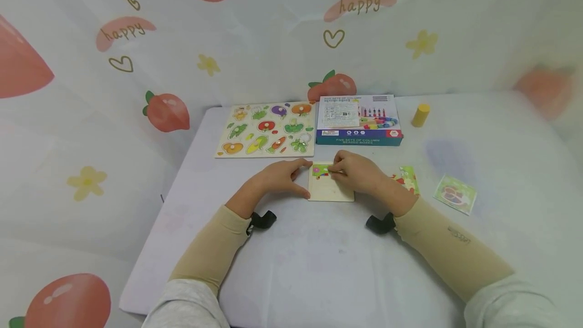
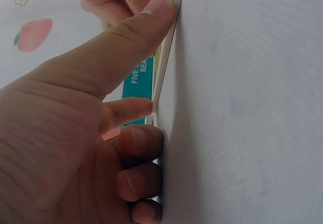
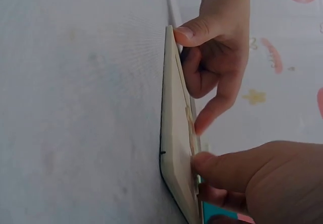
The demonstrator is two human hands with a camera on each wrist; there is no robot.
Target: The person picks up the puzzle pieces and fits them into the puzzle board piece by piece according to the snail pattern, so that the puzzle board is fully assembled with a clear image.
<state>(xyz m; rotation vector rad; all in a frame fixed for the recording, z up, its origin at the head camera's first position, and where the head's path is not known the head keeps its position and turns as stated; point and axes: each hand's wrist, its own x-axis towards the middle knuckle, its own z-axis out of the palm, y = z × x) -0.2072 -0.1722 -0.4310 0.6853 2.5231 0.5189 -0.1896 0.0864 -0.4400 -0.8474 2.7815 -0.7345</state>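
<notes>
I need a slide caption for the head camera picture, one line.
Left hand holds a pale board while the right hand works at colorful puzzle pieces near its far edge.

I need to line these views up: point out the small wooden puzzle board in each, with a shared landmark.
Head: puzzle board just below and right of centre.
Left wrist: board edge-on, upper middle, slanting from the top.
Right wrist: board edge-on, middle, running to the bottom.
Shared landmark: teal-sided box, in all three.
</notes>
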